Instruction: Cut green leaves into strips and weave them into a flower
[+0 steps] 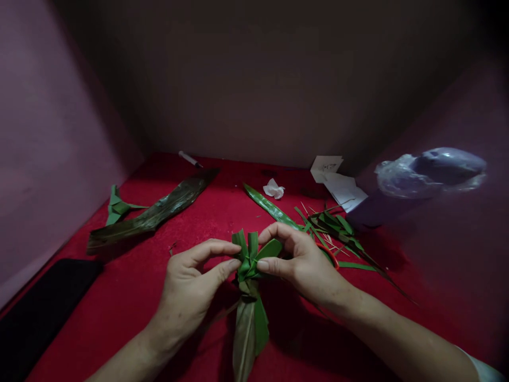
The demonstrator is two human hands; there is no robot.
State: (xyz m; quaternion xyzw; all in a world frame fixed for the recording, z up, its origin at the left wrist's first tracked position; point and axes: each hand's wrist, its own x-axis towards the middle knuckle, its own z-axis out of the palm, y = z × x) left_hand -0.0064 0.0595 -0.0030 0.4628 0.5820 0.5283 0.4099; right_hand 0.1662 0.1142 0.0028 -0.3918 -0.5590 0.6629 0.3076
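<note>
Between my two hands is a folded green leaf piece (249, 267), with short strips standing up at its top and long leaf ends hanging below, one of them brownish. My left hand (199, 281) pinches its left side with thumb and forefinger. From the right, my right hand (296, 260) has its thumb on the folds and its forefinger by the upright strips, gripping that side. Just beyond the right hand lies a long glossy green leaf (270, 206). Partly hidden behind that same hand is an orange-red looped handle (332, 257).
On the red surface (191, 225) lie a large dark leaf (155, 212), a small folded leaf piece (116, 207), a syringe (190, 158), crumpled white tissue (273, 189), white papers (344, 190) and leaf scraps (336, 225). A plastic-wrapped purple object (431, 172) stands right; a black item (47, 302) lies left.
</note>
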